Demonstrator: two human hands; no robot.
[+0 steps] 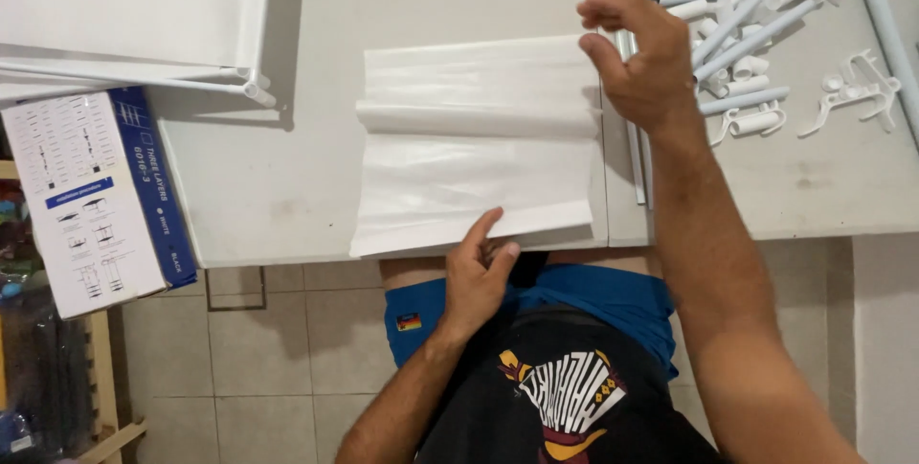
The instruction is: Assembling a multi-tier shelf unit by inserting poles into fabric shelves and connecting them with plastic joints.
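Left hand pinches the white folded sheet at the table edge; right hand grips its far corner, fingers closed; risk: it could slide off, or nudge the plastic tubes.

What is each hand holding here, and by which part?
Both hold the white fabric sheet: left hand at its near edge, right hand at its far right corner.
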